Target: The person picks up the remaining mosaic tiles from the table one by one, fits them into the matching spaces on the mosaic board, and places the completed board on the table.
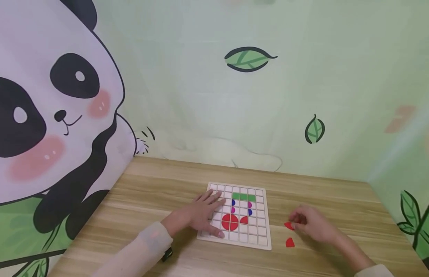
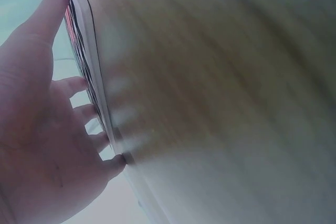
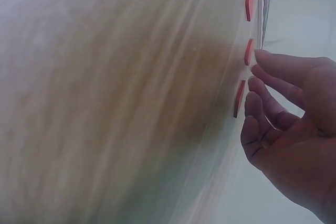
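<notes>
My left hand lies spread over the left part of a white gridded board, its thumb near the front edge. On the board are green squares, blue half-circles, magenta half-circles, a red circle of quarter pieces and a lone red quarter. Right of the board, my right hand pinches a red quarter-circle piece at the tabletop between thumb and index finger. A second red quarter lies nearer me; a third red piece shows beside the other fingers.
The wooden table meets a printed backdrop with a panda and leaves at its back and sides. A small black object is partly hidden under the left sleeve.
</notes>
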Tool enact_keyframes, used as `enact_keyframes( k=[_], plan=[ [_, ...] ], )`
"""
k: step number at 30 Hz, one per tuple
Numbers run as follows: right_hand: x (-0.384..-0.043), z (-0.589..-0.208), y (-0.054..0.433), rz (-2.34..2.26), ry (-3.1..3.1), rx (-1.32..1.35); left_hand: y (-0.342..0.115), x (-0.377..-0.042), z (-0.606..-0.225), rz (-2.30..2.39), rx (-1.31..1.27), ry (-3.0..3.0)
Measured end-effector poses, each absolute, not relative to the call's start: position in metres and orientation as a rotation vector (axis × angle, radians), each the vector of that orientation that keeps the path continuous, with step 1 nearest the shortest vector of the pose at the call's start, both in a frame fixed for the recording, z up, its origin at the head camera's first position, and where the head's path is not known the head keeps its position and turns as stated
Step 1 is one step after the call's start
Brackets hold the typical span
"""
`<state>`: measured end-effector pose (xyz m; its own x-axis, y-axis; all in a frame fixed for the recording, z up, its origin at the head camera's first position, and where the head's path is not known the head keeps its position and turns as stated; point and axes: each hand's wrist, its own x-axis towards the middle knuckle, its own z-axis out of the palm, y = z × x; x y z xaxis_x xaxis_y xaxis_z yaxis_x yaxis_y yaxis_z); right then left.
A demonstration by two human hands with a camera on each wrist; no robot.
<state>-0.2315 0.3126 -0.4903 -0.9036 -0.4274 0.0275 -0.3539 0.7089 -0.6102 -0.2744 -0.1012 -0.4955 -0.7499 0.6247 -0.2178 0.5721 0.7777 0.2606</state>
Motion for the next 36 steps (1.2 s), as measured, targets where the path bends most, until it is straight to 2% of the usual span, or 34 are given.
enact_keyframes(
  k=[17, 36],
  plan=[
    [-0.233, -0.49, 0.305, -1.009, 2.741, -0.684, -0.103, -0.275, -0.494, 0.248, 0.924, 2.675],
    [-0.24, -0.477, 0.244, -1.163, 2.616, -0.561, -0.103, -0.275, -0.497, 0.263, 0.927, 2.675]
  ],
)
